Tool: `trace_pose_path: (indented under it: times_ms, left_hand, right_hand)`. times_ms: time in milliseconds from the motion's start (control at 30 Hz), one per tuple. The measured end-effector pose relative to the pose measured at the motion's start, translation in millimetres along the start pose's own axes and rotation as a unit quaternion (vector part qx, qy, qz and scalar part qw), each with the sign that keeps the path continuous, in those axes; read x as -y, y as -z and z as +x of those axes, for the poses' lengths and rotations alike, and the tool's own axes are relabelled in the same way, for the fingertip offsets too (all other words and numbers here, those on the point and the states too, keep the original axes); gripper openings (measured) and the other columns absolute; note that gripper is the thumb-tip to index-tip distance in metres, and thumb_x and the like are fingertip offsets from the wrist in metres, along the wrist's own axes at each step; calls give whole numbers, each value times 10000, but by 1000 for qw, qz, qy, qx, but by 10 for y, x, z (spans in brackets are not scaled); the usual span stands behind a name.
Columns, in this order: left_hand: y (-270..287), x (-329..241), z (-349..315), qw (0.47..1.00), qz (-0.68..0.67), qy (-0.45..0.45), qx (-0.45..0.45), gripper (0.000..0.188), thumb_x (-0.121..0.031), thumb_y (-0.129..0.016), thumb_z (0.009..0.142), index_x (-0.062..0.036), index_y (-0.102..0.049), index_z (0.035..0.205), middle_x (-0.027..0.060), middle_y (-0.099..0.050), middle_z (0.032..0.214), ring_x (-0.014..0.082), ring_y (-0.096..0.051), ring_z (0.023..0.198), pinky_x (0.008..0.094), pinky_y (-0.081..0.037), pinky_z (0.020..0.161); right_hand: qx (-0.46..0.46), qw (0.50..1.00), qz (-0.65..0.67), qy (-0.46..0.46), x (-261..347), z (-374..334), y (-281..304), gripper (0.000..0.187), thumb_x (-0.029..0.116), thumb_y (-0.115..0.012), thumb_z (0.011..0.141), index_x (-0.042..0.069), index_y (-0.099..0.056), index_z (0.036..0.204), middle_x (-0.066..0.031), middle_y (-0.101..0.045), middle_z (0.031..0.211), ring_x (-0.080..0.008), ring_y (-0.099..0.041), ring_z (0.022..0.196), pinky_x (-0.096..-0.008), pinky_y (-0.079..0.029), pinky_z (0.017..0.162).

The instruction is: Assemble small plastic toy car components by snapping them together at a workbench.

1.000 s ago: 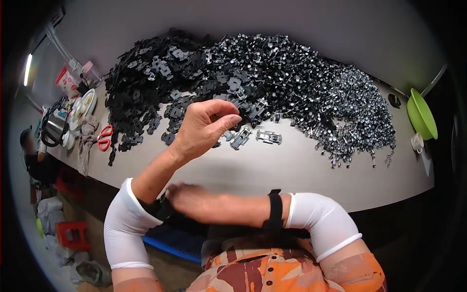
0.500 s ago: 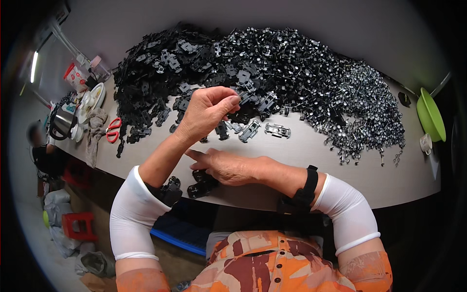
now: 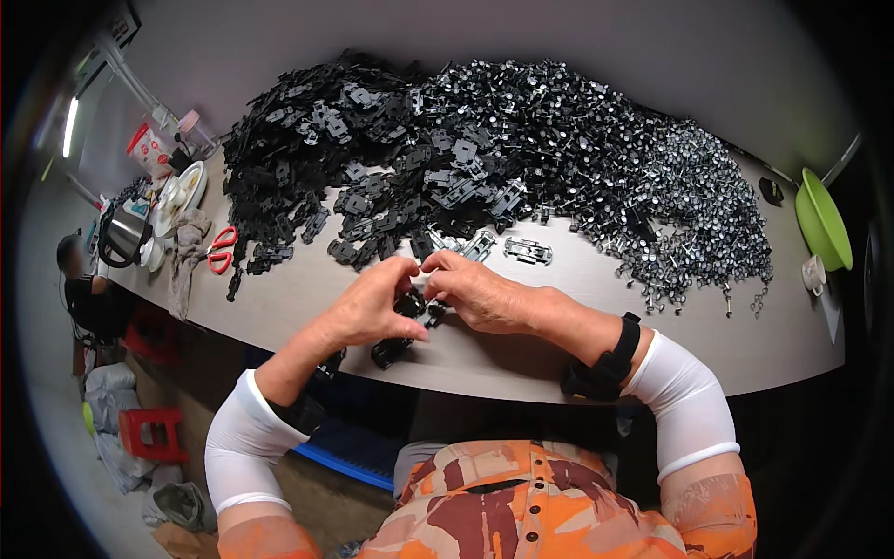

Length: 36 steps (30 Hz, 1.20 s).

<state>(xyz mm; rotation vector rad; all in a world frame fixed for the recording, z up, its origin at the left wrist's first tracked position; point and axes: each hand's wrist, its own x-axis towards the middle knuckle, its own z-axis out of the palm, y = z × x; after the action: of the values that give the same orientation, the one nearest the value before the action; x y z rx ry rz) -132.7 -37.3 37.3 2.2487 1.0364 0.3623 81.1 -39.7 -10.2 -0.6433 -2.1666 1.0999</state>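
Black plastic part (image 3: 408,304) sits pinched between your left hand (image 3: 368,312) and right hand (image 3: 480,293), both clenched on it, steadying it over the table (image 3: 559,354) edge.

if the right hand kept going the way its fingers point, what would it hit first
The right hand points toward the person's left, so it would meet the left hand first: their fingertips already look to be touching over small black parts. Depth is hard to judge.

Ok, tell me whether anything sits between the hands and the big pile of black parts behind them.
Only loose pieces. Between the left hand and right hand and the black parts pile lie a few stray parts, including a silvery part on the table. Nothing bigger blocks the way.
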Motion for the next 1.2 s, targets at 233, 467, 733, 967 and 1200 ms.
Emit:
trace_pose_path:
  times_ms: [233, 467, 733, 967, 1200]
  left_hand:
    - [-78, 113, -211, 999, 25, -22, -5, 476, -131, -832, 607, -14, -549, 971, 105, -510, 915, 249, -532, 878, 337, -458, 778]
    - [20, 223, -440, 998, -5, -42, -52, 243, 38, -627, 669, -30, -580, 898, 94, -513, 885, 254, -522, 812, 338, -440, 746]
    - [402, 113, -1050, 981, 27, -36, 188, 125, -135, -722, 722, -57, -690, 814, 82, -613, 830, 259, -556, 831, 353, -443, 770]
    - [550, 68, -407, 970, 17, 84, 228, 248, -177, -737, 771, -13, -698, 952, 123, -695, 817, 180, -657, 735, 318, -512, 679]
    - [-362, -418, 798, 977, 205, -41, -40, 282, -197, -778, 696, 6, -639, 832, 136, -553, 829, 319, -572, 821, 403, -459, 696]
  right_hand:
    - [30, 980, -173, 95, 17, -134, 121, 174, 17, -703, 725, 14, -645, 890, -110, -612, 1025, -297, -557, 996, -362, -495, 838]
    - [38, 958, -279, 47, 158, -143, 141, 174, 68, -730, 701, 26, -577, 772, -90, -595, 941, -287, -543, 934, -369, -493, 796]
    - [-11, 928, -372, 32, 26, -342, 410, 130, 109, -690, 730, 33, -586, 749, -83, -572, 858, -268, -554, 885, -376, -517, 725]
    - [-73, 965, -251, -10, 88, -438, 754, 119, 1, -687, 736, 25, -639, 842, -109, -601, 836, -309, -618, 741, -366, -502, 643]
    - [-246, 944, -212, -57, 309, -730, 1259, 38, 3, -648, 793, 1, -651, 831, -123, -637, 783, -277, -640, 705, -334, -516, 629]
